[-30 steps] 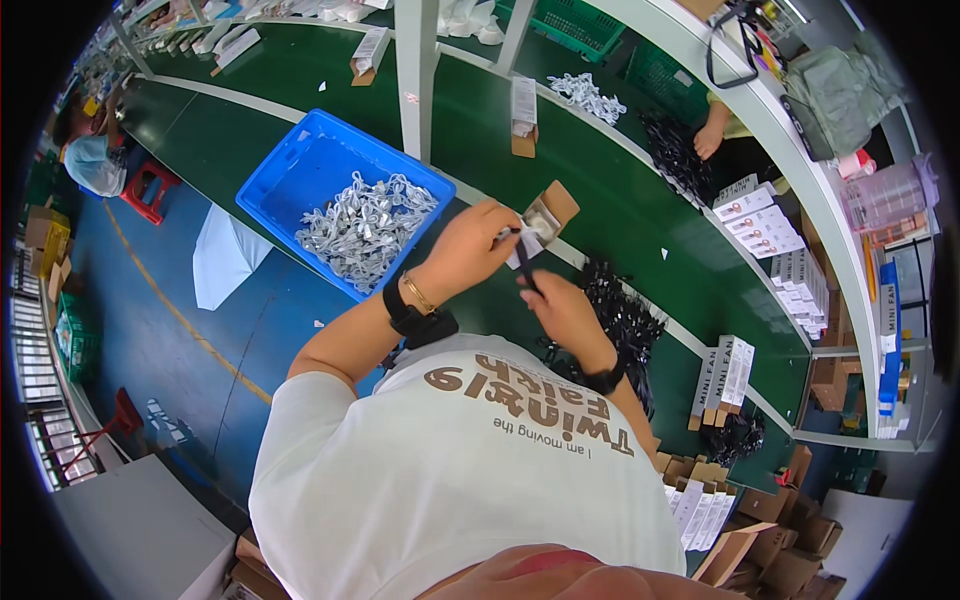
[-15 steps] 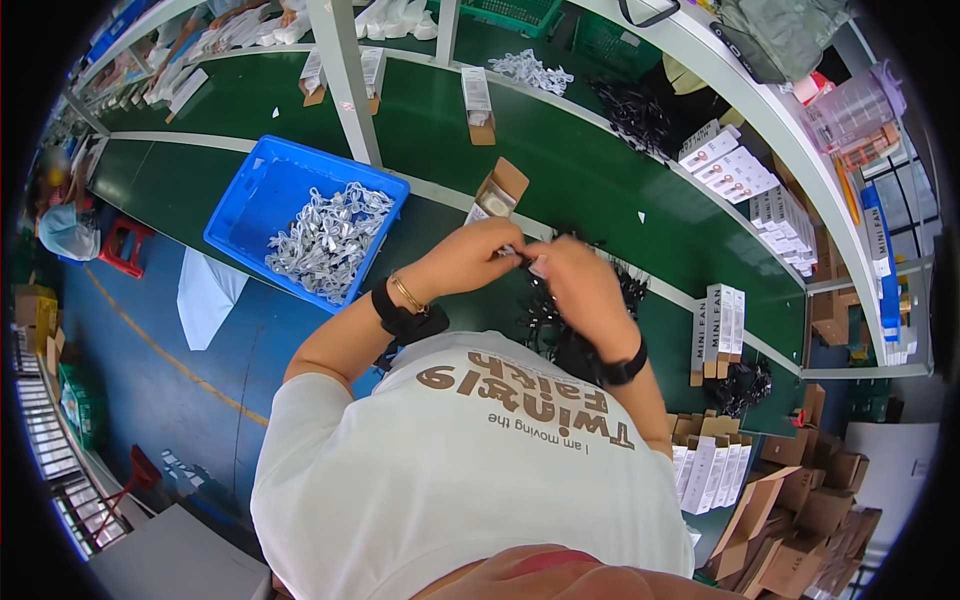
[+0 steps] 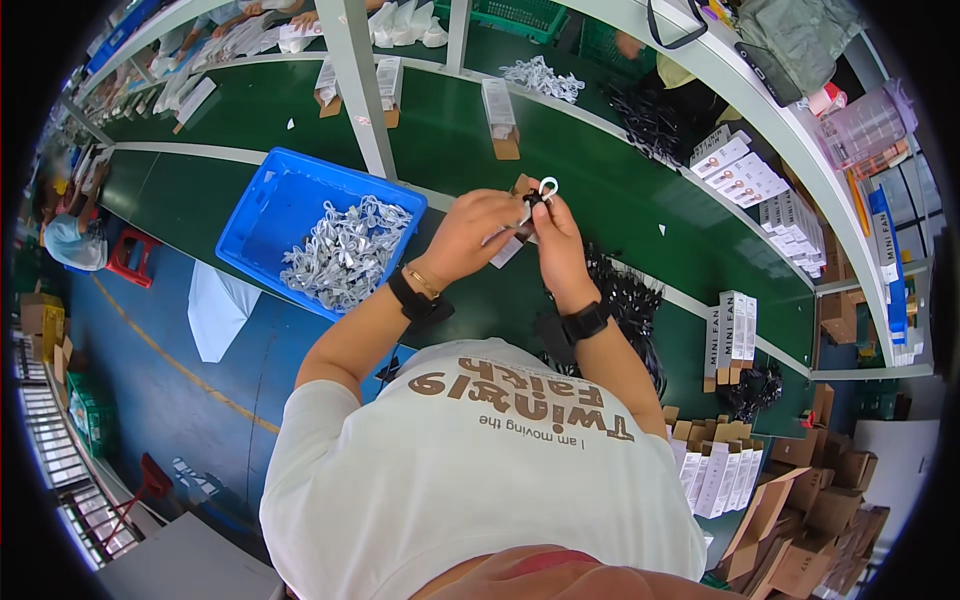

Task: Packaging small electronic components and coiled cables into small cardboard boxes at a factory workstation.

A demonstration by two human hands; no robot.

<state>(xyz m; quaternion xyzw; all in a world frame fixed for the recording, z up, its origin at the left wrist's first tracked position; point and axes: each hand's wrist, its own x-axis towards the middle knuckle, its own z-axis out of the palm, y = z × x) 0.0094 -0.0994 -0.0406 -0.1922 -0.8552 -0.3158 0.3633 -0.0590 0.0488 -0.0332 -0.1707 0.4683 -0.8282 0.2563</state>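
My left hand (image 3: 468, 236) and my right hand (image 3: 562, 252) meet above the green bench, fingers closed. Between their fingertips is a small black bundle (image 3: 534, 200), with a white cable loop (image 3: 548, 186) sticking up from it. Its exact kind is partly hidden by my fingers. Behind and below my hands is an open white carton (image 3: 508, 250) with a brown flap, mostly covered by them. A pile of black cords (image 3: 625, 300) lies beside my right forearm. Left of my left hand stands a blue bin (image 3: 262, 205) holding several bundled white cables (image 3: 350, 250).
A white post (image 3: 356, 90) rises behind the bin. Upright white boxes (image 3: 730, 335) and more open boxes (image 3: 712, 465) stand to the right. Stacked boxes (image 3: 740, 175), a white cable pile (image 3: 543, 78) and an open box (image 3: 500, 118) lie across the bench. Other people work at far left.
My right hand has moved left and up from the black cords to my left hand. A black bundle with a white loop now shows between my fingers, and my hands cover most of the carton.
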